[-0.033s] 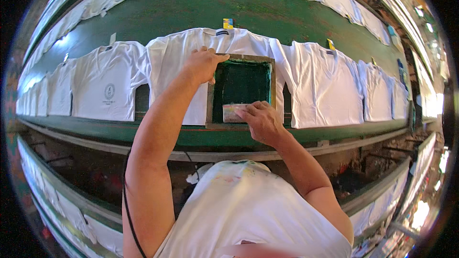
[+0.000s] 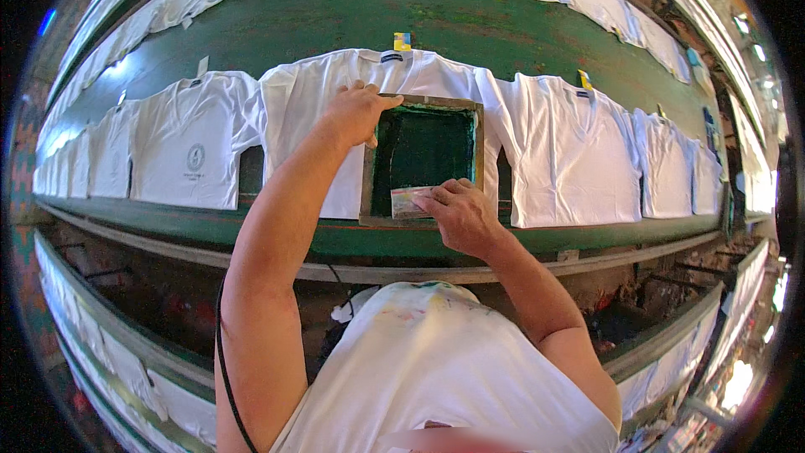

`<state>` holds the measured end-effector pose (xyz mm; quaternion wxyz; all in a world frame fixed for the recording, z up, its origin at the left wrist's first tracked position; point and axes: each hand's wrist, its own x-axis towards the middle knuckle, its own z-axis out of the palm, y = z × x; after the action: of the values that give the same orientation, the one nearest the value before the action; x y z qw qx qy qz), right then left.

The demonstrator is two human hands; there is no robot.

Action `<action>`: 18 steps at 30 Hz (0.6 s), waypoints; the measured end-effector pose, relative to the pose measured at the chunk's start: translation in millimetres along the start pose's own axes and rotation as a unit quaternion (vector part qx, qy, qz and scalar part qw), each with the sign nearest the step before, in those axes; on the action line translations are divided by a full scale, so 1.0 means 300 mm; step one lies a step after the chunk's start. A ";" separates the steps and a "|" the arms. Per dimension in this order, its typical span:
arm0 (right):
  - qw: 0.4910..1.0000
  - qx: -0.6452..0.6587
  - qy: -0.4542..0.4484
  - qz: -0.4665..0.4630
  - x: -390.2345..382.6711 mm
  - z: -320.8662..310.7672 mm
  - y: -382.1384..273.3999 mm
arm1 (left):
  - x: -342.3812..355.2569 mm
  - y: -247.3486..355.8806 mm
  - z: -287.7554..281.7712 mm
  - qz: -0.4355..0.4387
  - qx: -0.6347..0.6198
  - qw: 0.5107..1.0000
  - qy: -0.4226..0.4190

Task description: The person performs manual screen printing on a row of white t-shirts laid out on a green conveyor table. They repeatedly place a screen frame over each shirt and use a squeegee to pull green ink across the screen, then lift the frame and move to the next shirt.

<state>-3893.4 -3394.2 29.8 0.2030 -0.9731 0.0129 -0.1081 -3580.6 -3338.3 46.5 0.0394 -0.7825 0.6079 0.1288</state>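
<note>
A screen-printing frame (image 2: 479, 138) with dark green mesh lies flat on the front of a white T-shirt (image 2: 295, 105). My left hand (image 2: 356, 115) is closed on the frame's far left corner. In my right hand (image 2: 466, 216) is a small pale squeegee (image 2: 408, 204), gripped by its right end. It rests inside the frame at the near edge, touching the mesh. The frame hides the lower middle of the shirt. To the left, another white T-shirt (image 2: 172, 151) bears a small dark round print on its chest.
A long green table (image 2: 352, 8) carries white T-shirts in rows. A plain T-shirt (image 2: 574, 164) adjoins on the right. Small yellow and blue tags (image 2: 402, 41) stand at several collars. A wooden rail (image 2: 402, 274) runs along the near side. A black cable (image 2: 220, 344) hangs by my left arm.
The view has shifted very slightly. Both hands, the frame and the squeegee keep nearly the same places; the squeegee looks a touch more tilted.
</note>
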 end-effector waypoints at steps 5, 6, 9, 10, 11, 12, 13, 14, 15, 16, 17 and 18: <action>0.992 0.073 -0.103 -0.027 0.074 -0.081 0.204 | 0.006 0.024 0.027 -0.008 0.007 1.000 0.009; 0.990 0.090 -0.108 -0.030 0.112 -0.090 0.248 | 0.007 0.030 0.032 -0.011 0.010 1.000 0.017; 0.999 0.031 0.006 0.010 0.220 -0.069 0.318 | 0.012 0.041 0.036 -0.026 0.038 0.999 0.013; 0.999 0.019 0.041 0.009 0.241 -0.056 0.327 | 0.011 0.046 0.035 -0.029 0.052 0.998 0.005; 0.997 0.004 0.071 0.016 0.258 -0.044 0.332 | 0.008 0.048 0.034 -0.031 0.050 0.998 0.001; 0.996 -0.018 0.076 0.045 0.264 -0.033 0.331 | 0.008 0.048 0.033 -0.032 0.049 0.998 -0.002; 0.997 -0.027 0.070 0.022 0.253 -0.021 0.318 | 0.008 0.048 0.033 -0.031 0.047 0.998 -0.006; 0.998 -0.043 0.038 0.022 0.223 -0.006 0.289 | 0.008 0.046 0.036 -0.034 0.039 0.999 -0.007; 0.998 -0.058 0.034 0.003 0.183 0.003 0.259 | 0.009 0.044 0.040 -0.036 0.032 0.999 -0.008; 0.998 -0.057 0.031 -0.003 0.147 0.011 0.224 | 0.013 0.039 0.043 -0.036 0.024 0.999 -0.005; 0.999 -0.049 0.014 -0.005 0.110 0.011 0.191 | 0.014 0.031 0.044 -0.032 0.027 0.999 0.003; 0.999 -0.037 0.005 -0.011 0.071 0.011 0.157 | 0.013 0.026 0.048 -0.026 0.028 0.999 0.011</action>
<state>-3871.0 -3437.6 12.5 0.1654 -0.9795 0.0068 -0.1146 -3589.4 -3340.6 32.3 0.0577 -0.7983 0.5907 0.1021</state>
